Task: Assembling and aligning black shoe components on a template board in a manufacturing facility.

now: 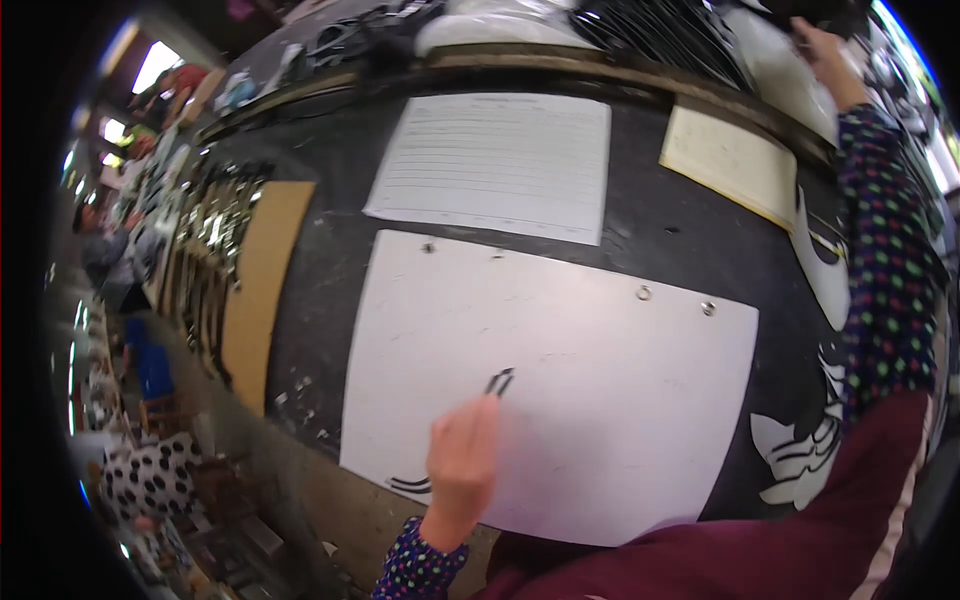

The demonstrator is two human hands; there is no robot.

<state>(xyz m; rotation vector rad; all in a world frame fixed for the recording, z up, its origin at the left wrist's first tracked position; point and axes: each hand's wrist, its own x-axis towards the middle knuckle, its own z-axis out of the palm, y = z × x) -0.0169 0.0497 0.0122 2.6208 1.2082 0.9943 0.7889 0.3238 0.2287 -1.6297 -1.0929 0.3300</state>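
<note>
My left hand [462, 462] comes up from the lower edge in a dotted dark sleeve and rests on a large white sheet [600, 400] with metal eyelets. Its fingers pinch a small black strip [500, 382], which lies against the sheet near its middle. Another thin black curved strip [410, 485] lies on the sheet just left of the wrist. My right arm runs up the right side. My right hand [825, 48] is far off at the top right, on white material beyond the wooden ledge. Its grip is too small and blurred to read.
On the black worktop lie a printed paper form [500, 160], a cream card [730, 160] and black-and-white cut shapes [805, 445] at the right. A tan board [255, 290] and a rack of metal tools [205, 240] stand left. Other people [150, 475] work further left.
</note>
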